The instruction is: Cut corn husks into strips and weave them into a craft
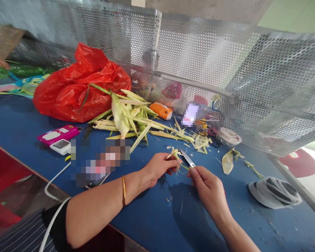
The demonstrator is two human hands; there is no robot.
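Note:
My left hand (157,168) pinches a small pale green leaf piece (175,154) just above the blue table (152,217); a gold bangle sits on that wrist. My right hand (207,185) is closed round a small knife (187,158), whose blade points up-left and touches the leaf piece. Behind the hands lies a pile of pale yellow-green leaves and strips (128,115).
A red plastic bag (78,84) sits at the back left. A pink device (58,134) and a white one lie left; an orange object (161,110) is behind the leaves. Tape rolls (274,191) and scraps lie right. A perforated metal screen (225,63) walls the far side.

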